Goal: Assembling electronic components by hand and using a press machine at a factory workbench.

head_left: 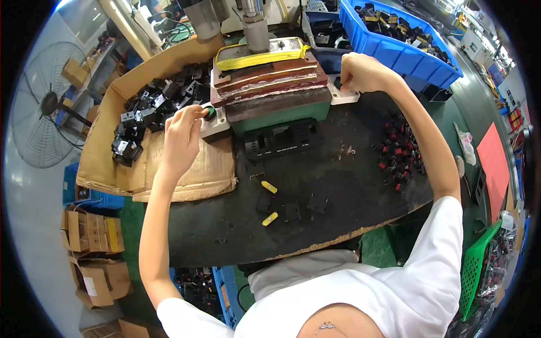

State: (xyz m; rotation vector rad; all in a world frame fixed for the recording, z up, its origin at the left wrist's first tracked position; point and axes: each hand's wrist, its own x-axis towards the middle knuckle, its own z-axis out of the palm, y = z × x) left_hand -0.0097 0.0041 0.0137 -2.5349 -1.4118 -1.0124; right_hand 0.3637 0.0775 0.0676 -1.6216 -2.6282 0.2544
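My left hand (pixel 183 138) reaches to a push button (pixel 210 113) on a pale switch box (pixel 218 132), its fingers curled and touching at the button. Over a second pale switch box (pixel 345 97) on the other side, my right hand (pixel 365 73) is closed, its fingertips at a dark button partly hidden beneath them. Between the boxes stands a press with a green base (pixel 282 117), brown layered plates (pixel 270 79) and a yellow-edged top plate (pixel 262 55). A black plastic panel (pixel 284 139) with cutouts lies in front of the base. Neither hand visibly holds anything.
A cardboard box (pixel 93 152) of black parts lies left. Two yellow pieces (pixel 269 187) and several black parts (pixel 292 210) lie on the dark table (pixel 197 231). Red-and-black parts (pixel 399 152) are heaped right, below a filled blue crate (pixel 394 48). A fan (pixel 49 104) stands far left.
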